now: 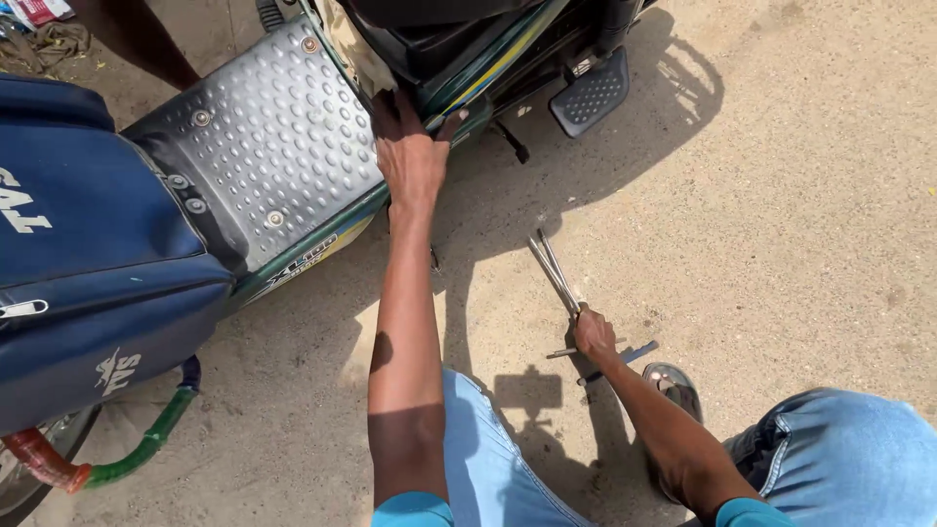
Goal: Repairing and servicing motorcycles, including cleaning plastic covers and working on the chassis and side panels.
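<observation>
Two hands work apart: the left hand lies flat, fingers spread, on the scooter's studded black footboard; the right hand clamps the long steel pliers on the sandy ground (nearer hand), long axis running away, up-left toward the scooter.

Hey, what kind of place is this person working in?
Probably an outdoor roadside repair spot. A scooter's studded footboard sits on bare sandy ground in hard sunlight, with loose hand tools lying in the dirt by the right hand, which holds metal pliers.
</observation>
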